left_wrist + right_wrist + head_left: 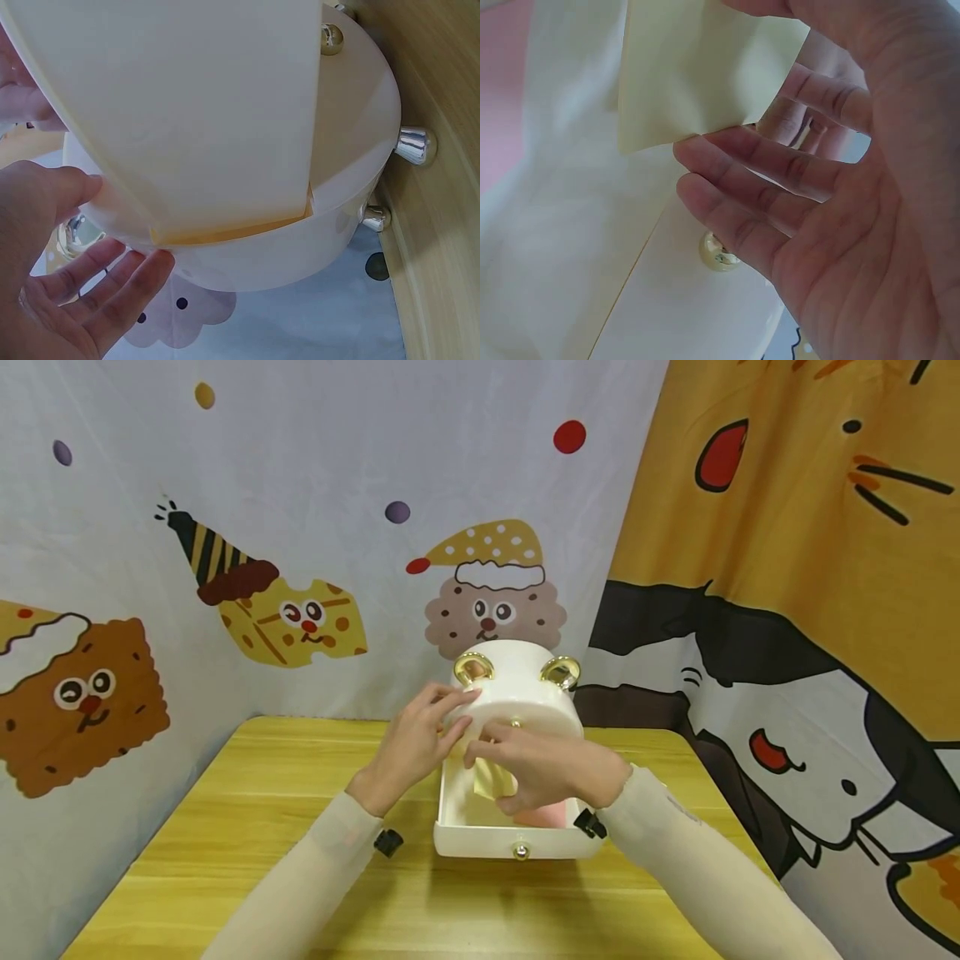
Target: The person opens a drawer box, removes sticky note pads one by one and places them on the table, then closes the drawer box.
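Observation:
A round white storage box (513, 672) with two gold ears stands on the table, its lower drawer (480, 842) pulled out. My right hand (551, 768) is over that drawer, pinching a pale yellow sticky note pad (705, 71) between thumb and fingertips. Beneath it, a pink paper piece (546, 815) lies in the drawer. My left hand (408, 739) is at the box's left side, with fingers spread and fingertips right at the white wall; in the left wrist view it holds nothing.
The box stands on a yellow wood-grain table (300, 810). Gold knobs sit on the drawer front (521, 852) and the upper part. A cartoon-printed cloth (337, 485) hangs close behind the table, with an orange one (787, 527) at the right.

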A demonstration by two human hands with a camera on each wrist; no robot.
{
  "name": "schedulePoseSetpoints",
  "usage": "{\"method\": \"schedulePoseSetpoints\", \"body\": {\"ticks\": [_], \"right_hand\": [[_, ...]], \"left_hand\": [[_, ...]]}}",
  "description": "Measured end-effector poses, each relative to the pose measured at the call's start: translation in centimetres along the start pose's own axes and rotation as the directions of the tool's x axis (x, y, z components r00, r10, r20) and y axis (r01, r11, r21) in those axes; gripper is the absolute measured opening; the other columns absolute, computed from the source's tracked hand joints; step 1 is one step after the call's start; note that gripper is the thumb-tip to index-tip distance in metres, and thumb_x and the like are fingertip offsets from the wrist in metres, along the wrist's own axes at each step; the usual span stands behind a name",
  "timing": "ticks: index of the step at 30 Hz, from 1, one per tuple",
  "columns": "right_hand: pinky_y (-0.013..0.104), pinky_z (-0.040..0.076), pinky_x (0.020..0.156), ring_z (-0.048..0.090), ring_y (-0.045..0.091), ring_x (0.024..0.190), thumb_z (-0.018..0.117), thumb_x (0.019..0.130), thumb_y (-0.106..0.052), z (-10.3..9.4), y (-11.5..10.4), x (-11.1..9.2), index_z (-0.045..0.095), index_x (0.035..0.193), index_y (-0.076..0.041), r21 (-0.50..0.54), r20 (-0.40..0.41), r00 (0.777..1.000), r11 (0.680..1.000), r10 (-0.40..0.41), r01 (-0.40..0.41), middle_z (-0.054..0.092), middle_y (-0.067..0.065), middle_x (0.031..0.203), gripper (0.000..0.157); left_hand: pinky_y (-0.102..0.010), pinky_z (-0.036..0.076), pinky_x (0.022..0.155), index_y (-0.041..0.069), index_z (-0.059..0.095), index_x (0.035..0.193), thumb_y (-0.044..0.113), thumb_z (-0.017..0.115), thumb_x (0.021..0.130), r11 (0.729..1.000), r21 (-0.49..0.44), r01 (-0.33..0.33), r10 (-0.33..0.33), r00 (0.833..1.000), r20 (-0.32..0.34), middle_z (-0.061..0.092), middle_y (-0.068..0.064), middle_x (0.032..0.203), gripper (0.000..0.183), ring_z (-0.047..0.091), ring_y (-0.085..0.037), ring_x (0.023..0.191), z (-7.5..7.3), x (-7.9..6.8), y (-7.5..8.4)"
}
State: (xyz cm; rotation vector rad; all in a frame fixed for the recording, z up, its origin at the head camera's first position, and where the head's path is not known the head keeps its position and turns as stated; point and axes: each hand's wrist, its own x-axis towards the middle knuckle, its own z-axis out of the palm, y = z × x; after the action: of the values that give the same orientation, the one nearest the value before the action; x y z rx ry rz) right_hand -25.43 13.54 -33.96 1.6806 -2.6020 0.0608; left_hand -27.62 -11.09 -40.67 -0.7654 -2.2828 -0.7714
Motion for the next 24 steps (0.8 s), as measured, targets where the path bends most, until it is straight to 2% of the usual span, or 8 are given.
{"method": "schedulePoseSetpoints", "body": {"ticks": [7, 16, 24], "right_hand": [[0.028, 0.061, 0.087, 0.064, 0.014, 0.097, 0.097, 0.087, -0.020, -0.3, -0.4, -1.0, 0.071, 0.141, -0.017, 0.031, -0.055, 0.998, 1.000, 0.007, -0.005, 0.070, 0.004, 0.127, 0.060], [0.029, 0.063, 0.095, 0.066, 0.015, 0.108, 0.097, 0.089, -0.019, -0.3, -0.6, -2.4, 0.070, 0.144, -0.015, 0.084, -0.117, 0.993, 0.997, 0.009, 0.001, 0.067, 0.004, 0.133, 0.062], [0.031, 0.064, 0.096, 0.068, 0.019, 0.109, 0.093, 0.090, -0.016, -0.1, -0.5, -3.5, 0.069, 0.146, -0.011, 0.124, -0.178, 0.984, 0.992, -0.002, 0.024, 0.067, 0.005, 0.134, 0.062]], "left_hand": [[-0.033, 0.068, 0.072, 0.020, 0.076, 0.155, 0.020, 0.080, 0.114, 1.000, -0.001, 0.013, -0.013, 1.000, 0.013, 0.074, -0.013, 0.134, 0.042, 0.079, -0.027, 0.090, 0.1, 0.0, -0.1], [-0.034, 0.071, 0.076, 0.018, 0.077, 0.155, 0.018, 0.080, 0.113, 1.000, -0.005, 0.005, -0.005, 1.000, 0.005, 0.074, -0.013, 0.134, 0.041, 0.080, -0.027, 0.094, 0.2, 0.0, -0.2], [-0.034, 0.071, 0.076, 0.019, 0.077, 0.155, 0.019, 0.080, 0.113, 1.000, -0.002, 0.018, -0.018, 1.000, 0.011, 0.074, -0.013, 0.135, 0.041, 0.080, -0.026, 0.092, 0.2, 0.0, -0.1]]}}
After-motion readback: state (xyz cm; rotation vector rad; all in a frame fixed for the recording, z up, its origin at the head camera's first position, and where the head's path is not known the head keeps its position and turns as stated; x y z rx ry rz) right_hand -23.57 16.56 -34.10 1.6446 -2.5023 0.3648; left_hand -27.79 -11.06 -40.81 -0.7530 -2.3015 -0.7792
